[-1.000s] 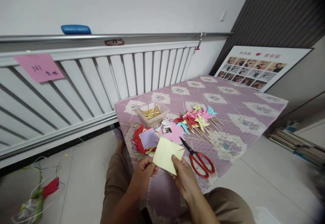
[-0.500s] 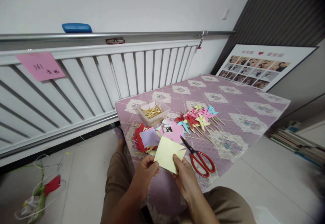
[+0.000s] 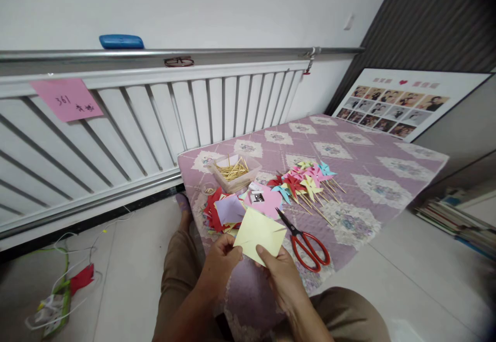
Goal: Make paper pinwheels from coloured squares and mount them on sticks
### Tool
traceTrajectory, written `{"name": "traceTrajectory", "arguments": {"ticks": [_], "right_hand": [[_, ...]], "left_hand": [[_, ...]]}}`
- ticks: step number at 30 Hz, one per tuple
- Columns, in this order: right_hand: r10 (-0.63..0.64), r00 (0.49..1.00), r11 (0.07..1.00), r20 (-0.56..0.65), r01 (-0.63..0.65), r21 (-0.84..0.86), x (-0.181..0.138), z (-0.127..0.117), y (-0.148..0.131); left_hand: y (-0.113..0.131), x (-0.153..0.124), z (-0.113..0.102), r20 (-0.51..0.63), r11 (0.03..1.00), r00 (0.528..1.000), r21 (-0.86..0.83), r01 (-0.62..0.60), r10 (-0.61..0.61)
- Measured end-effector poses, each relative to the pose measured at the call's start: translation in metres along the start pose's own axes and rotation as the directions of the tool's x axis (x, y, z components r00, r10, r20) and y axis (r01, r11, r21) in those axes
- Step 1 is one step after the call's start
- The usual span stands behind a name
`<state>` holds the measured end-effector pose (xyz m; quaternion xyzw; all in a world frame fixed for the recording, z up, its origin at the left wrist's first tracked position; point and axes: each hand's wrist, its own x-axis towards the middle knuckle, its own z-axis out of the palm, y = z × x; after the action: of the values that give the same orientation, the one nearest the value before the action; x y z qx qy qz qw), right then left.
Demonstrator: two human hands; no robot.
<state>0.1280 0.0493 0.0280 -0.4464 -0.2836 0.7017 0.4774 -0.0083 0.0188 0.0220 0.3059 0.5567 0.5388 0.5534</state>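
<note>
Both hands hold a pale yellow paper square [image 3: 259, 232] with cuts in from its corners, just above the near edge of a purple quilted mat [image 3: 372, 176]. My left hand [image 3: 220, 264] pinches its lower left edge. My right hand [image 3: 281, 275] grips its lower edge, thumb on top. Red-handled scissors [image 3: 306, 241] lie right of the paper. Behind it sits a pile of coloured paper squares [image 3: 228, 210], a clear box of wooden sticks [image 3: 234, 170] and several finished paper pinwheels [image 3: 302, 183].
A white slatted radiator cover [image 3: 155, 120] with a pink note [image 3: 66, 99] runs along the wall. A photo board [image 3: 399, 102] leans at the back right. Books [image 3: 453, 218] lie on the floor at right, cords and scraps [image 3: 58, 300] at left.
The yellow paper has turned slightly in my hands and a corner flap now lies folded in toward the middle. My right thumb has shifted left along its lower edge.
</note>
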Motion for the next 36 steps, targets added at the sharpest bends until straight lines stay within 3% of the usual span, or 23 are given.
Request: {"name": "traceTrajectory", "arguments": {"ticks": [15,36], "right_hand": [[0.02,0.999,0.998,0.037,-0.022,0.064,-0.001,0.005,-0.007],[0.023,0.994,0.997,0.109,-0.031,0.074,0.0,0.003,-0.002]], "left_hand": [[0.004,0.002,0.002,0.088,0.99,0.996,-0.135,0.028,-0.017],[-0.004,0.005,-0.001,0.066,0.991,0.997,-0.126,0.054,-0.046]]}}
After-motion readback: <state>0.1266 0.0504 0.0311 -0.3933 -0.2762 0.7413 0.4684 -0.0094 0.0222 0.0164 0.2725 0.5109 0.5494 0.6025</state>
